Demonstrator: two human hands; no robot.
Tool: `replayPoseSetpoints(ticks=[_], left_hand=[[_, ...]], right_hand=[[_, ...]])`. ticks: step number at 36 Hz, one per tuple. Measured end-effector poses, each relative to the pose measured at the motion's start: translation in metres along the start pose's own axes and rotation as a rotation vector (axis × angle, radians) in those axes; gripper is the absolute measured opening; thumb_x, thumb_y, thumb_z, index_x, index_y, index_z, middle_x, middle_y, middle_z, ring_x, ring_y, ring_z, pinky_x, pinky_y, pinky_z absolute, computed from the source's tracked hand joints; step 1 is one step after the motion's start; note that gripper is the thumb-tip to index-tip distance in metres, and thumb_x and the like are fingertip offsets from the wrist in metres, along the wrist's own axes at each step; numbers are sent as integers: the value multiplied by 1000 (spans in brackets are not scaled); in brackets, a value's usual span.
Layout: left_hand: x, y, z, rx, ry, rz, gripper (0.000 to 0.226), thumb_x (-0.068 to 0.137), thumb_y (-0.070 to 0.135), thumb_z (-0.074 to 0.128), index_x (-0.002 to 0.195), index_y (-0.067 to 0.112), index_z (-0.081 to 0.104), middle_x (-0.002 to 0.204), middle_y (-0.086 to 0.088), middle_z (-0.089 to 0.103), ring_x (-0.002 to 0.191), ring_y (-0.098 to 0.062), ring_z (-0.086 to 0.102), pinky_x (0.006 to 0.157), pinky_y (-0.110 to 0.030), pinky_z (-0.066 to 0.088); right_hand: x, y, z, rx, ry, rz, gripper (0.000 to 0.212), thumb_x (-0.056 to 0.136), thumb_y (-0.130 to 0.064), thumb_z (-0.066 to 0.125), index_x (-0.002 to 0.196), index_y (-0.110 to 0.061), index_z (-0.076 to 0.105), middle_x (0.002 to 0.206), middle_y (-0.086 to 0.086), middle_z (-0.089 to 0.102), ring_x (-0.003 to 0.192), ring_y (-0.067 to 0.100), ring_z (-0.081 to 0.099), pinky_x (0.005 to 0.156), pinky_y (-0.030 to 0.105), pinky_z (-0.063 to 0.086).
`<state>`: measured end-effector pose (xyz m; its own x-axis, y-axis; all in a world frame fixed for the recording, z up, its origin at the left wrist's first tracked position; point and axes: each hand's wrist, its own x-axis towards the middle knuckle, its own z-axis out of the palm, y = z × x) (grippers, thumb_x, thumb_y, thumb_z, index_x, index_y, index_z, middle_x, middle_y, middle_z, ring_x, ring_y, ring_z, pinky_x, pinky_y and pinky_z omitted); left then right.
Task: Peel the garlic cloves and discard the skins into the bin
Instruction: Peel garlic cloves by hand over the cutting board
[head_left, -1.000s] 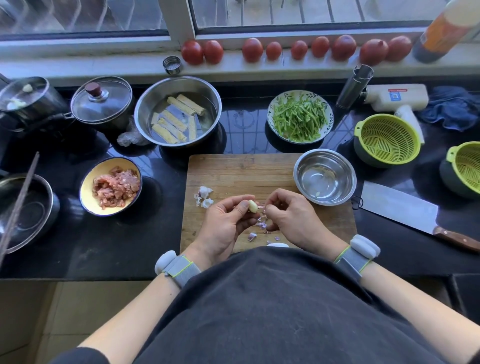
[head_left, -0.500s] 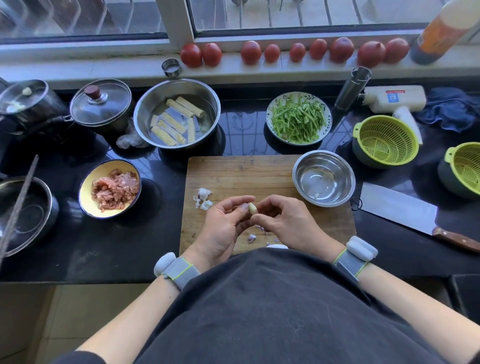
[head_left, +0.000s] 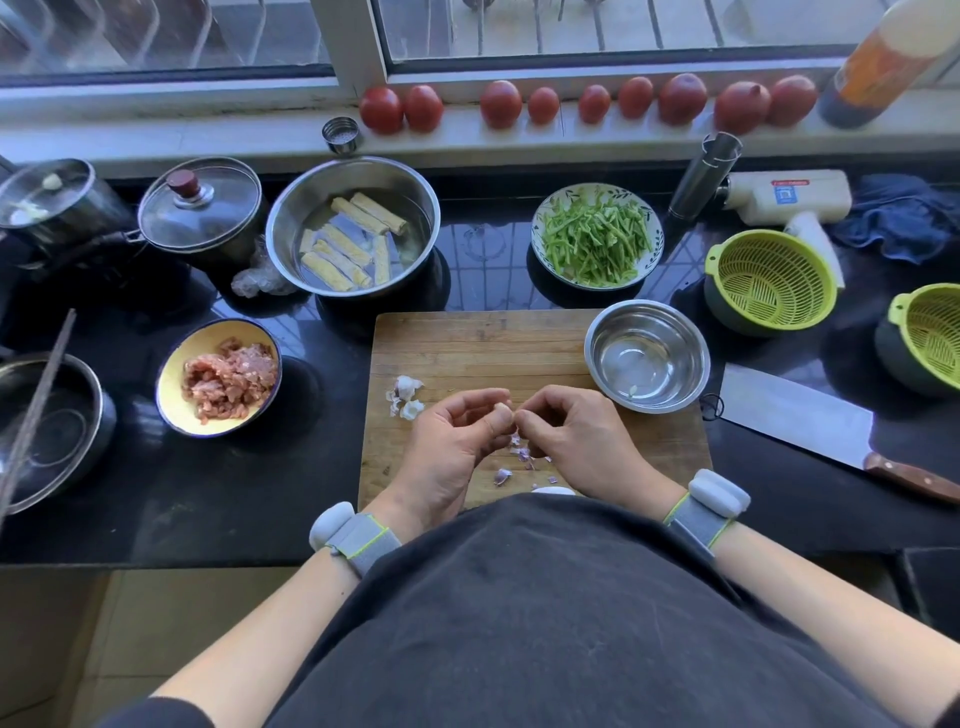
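Note:
My left hand (head_left: 457, 441) pinches a pale garlic clove (head_left: 502, 408) above the wooden cutting board (head_left: 483, 348). My right hand (head_left: 569, 434) has its fingertips curled against the same clove from the right. Purple-white skin scraps (head_left: 519, 457) lie on the board under the hands. A small heap of garlic pieces and skins (head_left: 406, 396) sits on the board left of my left hand. One peeled clove (head_left: 632, 391) lies in the small steel bowl (head_left: 647, 356) on the board's right corner. No bin is in view.
A cleaver (head_left: 810, 423) lies right of the board. Two green colanders (head_left: 771, 280) stand at the right. A yellow bowl of minced meat (head_left: 221, 376), a steel basin with tofu sticks (head_left: 356, 226), a plate of green strips (head_left: 597, 236) and pots ring the board.
The two hands have closed in on each other around the clove, which is now mostly hidden between the fingertips. The skin scraps on the board lie as before.

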<state>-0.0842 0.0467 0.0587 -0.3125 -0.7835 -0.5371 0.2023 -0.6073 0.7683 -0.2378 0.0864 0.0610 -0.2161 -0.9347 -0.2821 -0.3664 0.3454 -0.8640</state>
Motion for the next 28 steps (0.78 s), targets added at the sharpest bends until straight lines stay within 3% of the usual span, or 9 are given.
replayPoseSetpoints(ticks=[8,15,19,24,28], left_hand=[[3,0,-2,-82,-4,-22,18,89,-5,64,105,3,68,110,-17,73,91,-23,70,73,-24,59],[3,0,-4,-74,2,4,16,86,-4,69,100,4,70,105,-14,73,94,-22,68,79,-26,58],[4,-2,-5,-54,15,18,18,84,-6,70,99,4,70,98,-13,72,92,-22,69,84,-28,58],[4,-4,-6,-40,21,18,22,83,-9,70,101,3,69,98,-15,71,96,-26,70,88,-31,58],[5,-4,-8,-39,20,10,23,83,-9,70,104,1,68,97,-15,71,96,-27,71,91,-35,58]], right_hand=[[2,-1,0,14,19,30,16,89,-16,69,74,-20,71,65,1,69,59,20,70,65,38,59],[1,1,0,26,-13,31,9,89,-24,73,81,-21,76,69,3,72,66,24,70,72,44,60],[6,9,0,-49,30,22,4,88,-20,74,86,-23,77,70,-7,71,67,12,68,76,39,60],[9,23,0,-203,9,37,34,86,-8,74,118,-19,72,100,-6,68,81,8,65,91,36,56],[8,18,-1,-156,35,16,18,89,-19,74,107,-22,75,97,-10,62,78,7,65,83,35,58]])
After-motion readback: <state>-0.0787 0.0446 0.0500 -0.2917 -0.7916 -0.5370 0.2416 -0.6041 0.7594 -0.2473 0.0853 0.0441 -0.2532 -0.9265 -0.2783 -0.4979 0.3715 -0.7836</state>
